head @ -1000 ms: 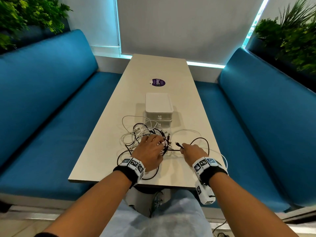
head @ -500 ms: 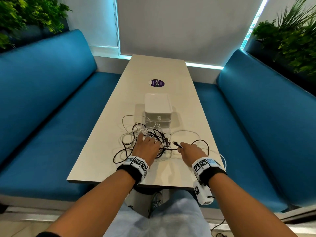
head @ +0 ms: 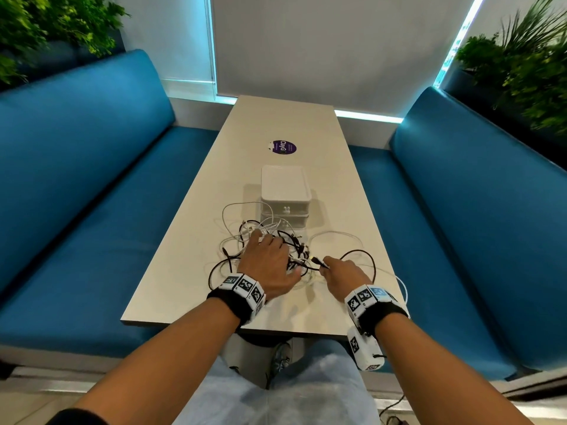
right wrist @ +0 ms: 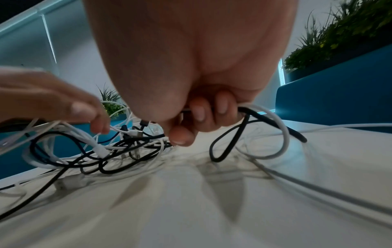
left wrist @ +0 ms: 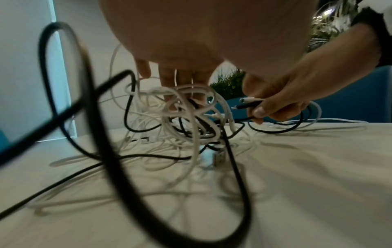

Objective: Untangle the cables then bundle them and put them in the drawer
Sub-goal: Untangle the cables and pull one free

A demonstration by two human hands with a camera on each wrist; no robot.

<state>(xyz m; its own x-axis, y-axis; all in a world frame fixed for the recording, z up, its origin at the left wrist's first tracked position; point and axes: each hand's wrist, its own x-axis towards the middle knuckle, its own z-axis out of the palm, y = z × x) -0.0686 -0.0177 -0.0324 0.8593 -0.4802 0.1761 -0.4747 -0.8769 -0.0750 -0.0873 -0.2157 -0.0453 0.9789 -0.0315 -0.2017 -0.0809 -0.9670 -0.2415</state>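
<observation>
Table (head: 190, 265) fills frame centre, matte beige; white plastic drawer box (head: 285, 191) mid-frame, shut. Cable tangle (head: 270, 237) just below it: thin glossy white and black loops. Left hand (head: 266, 261) has fingers hooked into the tangle; right hand (head: 343, 273) pinches black and white plug ends (left wrist: 247, 103). Risk: pulling now likely tightens knots or drags loops off the edge.

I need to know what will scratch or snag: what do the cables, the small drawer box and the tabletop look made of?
Cables: rubbery plastic sheathing, black and white, smooth; they bend in loose loops. The metal plug tips glint.
Drawer box: likely moulded white plastic, satin, with rounded corners.
Tabletop: apparently pale laminate, smooth and faintly glossy; what lies under the surface cannot be seen.
</observation>
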